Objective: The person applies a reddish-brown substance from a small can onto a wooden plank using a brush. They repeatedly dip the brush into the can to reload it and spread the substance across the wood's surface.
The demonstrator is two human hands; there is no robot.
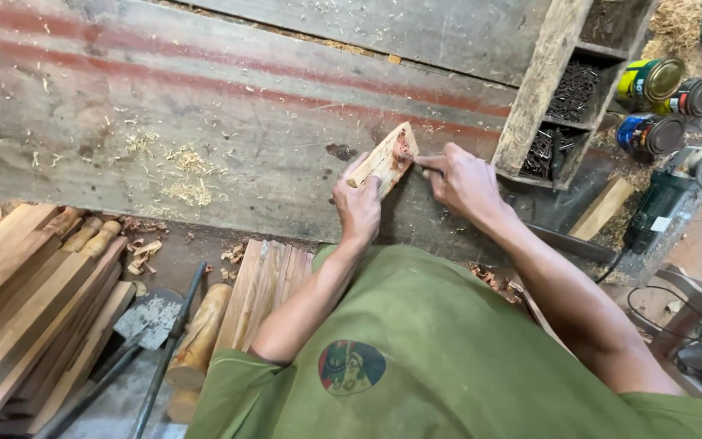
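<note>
A small pale wooden block (382,156) lies tilted on the worn workbench (205,122), with a reddish hollow at its upper end. My left hand (357,207) clamps the block's lower end against the bench. My right hand (463,180) grips a thin metal tool (418,161) whose tip presses into the reddish hollow. Both forearms reach forward over my green shirt.
A wooden rack (566,89) of dark nails stands at the bench's right end. Paint cans (660,93) and a green power tool (668,195) lie further right. Stacked timber strips (26,301), turned handles, an axe-like tool (152,333) and a plank bundle (266,280) sit below the bench.
</note>
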